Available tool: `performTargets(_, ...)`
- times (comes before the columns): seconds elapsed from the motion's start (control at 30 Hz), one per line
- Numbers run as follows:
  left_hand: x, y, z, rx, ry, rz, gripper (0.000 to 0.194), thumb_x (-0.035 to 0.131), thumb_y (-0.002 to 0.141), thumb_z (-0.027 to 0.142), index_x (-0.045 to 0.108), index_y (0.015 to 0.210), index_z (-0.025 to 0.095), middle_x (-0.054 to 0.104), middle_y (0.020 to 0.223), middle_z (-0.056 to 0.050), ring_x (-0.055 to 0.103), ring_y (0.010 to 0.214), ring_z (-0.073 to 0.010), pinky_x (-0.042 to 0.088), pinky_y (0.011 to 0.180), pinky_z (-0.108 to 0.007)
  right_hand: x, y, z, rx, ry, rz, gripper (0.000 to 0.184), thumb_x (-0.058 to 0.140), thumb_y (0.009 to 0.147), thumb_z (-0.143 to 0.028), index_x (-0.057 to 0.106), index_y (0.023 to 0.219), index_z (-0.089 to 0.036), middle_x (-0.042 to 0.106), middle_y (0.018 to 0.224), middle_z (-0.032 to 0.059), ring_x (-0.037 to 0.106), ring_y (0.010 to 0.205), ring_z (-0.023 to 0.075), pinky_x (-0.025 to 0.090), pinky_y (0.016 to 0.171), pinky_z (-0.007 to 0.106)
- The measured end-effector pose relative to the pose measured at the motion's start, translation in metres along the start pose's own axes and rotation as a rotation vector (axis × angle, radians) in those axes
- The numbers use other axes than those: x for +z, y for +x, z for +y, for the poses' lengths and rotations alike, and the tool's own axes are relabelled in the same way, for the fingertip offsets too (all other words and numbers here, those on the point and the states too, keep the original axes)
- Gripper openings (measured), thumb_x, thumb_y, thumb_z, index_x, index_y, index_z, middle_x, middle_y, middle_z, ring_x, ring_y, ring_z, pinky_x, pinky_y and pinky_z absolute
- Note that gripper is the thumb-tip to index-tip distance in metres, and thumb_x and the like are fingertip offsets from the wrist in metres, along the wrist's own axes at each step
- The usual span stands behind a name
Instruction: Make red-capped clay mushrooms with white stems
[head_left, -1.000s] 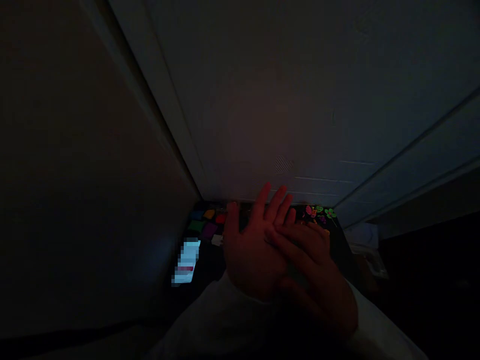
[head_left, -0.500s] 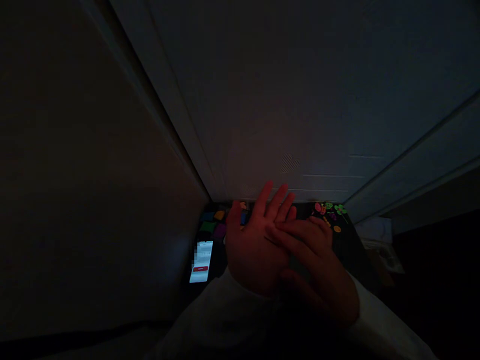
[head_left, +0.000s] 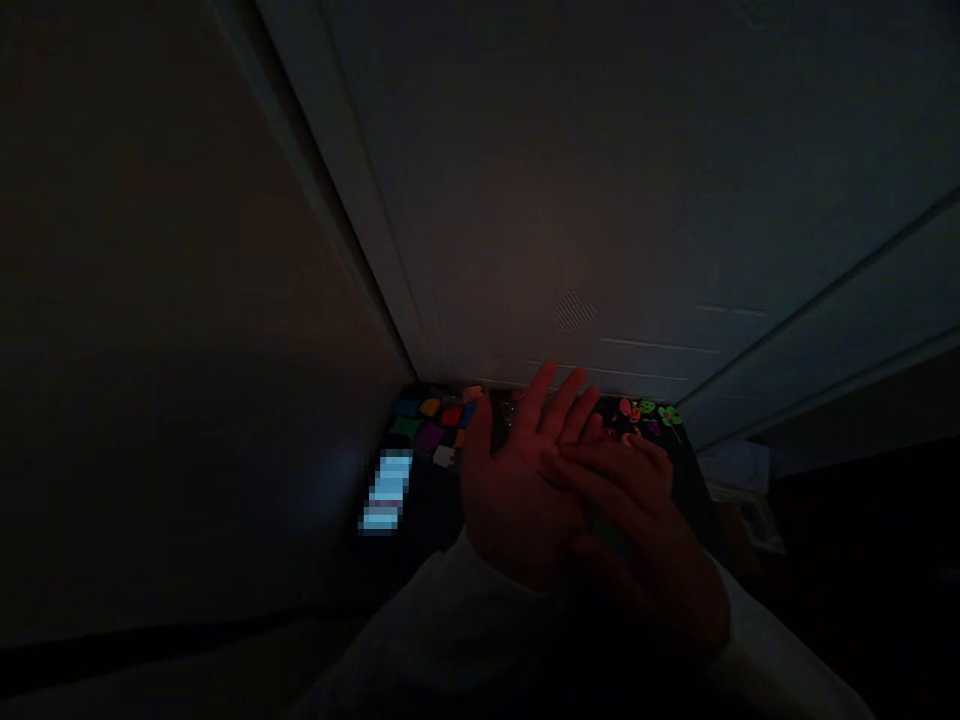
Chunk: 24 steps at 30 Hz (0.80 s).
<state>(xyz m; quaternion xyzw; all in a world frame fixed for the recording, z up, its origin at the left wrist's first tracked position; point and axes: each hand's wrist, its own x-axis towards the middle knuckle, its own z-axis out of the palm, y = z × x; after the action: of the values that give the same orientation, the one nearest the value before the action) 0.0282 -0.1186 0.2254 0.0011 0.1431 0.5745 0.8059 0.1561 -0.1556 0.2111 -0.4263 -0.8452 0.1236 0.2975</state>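
Note:
The scene is very dim. My left hand is palm up, with its fingers spread and its thumb out to the left. Across its palm lie the outstretched fingertips of my right hand, whose thumb is held apart lower down. A short dark line shows on the left palm beside those fingertips; whether it is a thing or a shadow I cannot tell. Between the right thumb and fingers a dull greenish patch shows, too dark to name. Both hands are above a dark table.
Several coloured flat pieces, among them a green one and a purple one, lie at the back left. A lit phone is nearer. Small flower shapes lie at the back right. A pale wall rises behind; another surface stands left.
The view has shifted slightly back and forth. My right fingertips stay on the left palm, with little visible movement between the hands.

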Motion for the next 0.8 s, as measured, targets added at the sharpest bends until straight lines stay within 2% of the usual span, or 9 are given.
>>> performTargets(0.2,0.0034,0.0002,0.0033,0.008,0.016,-0.017,0.059,0.029,0.088,0.059,0.050,0.129,0.022,0.061,0.126,-0.008,0.049,0.126,-0.0202,0.027,0.111,-0.035,0.0033,0.0030,-0.0015,0.000,0.019,0.061,0.042,0.043,0.091,-0.042,0.050,0.129,-0.024,0.058,0.123,0.0051,0.047,0.117,0.0221,0.016,0.108,0.045)
performTargets(0.43,0.0070,0.0039,0.0047,-0.021,0.035,-0.036,0.062,0.027,0.088,0.061,0.045,0.133,0.022,0.057,0.130,-0.008,0.044,0.130,-0.0218,0.025,0.112,-0.036,0.0018,0.0050,-0.0015,0.012,-0.015,0.057,0.042,0.043,0.091,-0.038,0.047,0.130,-0.023,0.057,0.123,0.0068,0.047,0.118,0.0228,0.015,0.107,0.046)
performTargets(0.8,-0.0002,-0.0015,0.0054,0.021,0.031,-0.001,0.056,0.031,0.088,0.058,0.051,0.128,0.023,0.060,0.128,-0.006,0.049,0.126,-0.0202,0.030,0.110,-0.036,0.0052,0.0059,-0.0004,-0.019,0.040,0.054,0.040,0.045,0.091,-0.041,0.051,0.127,-0.024,0.060,0.120,0.0044,0.049,0.115,0.0204,0.016,0.107,0.042)
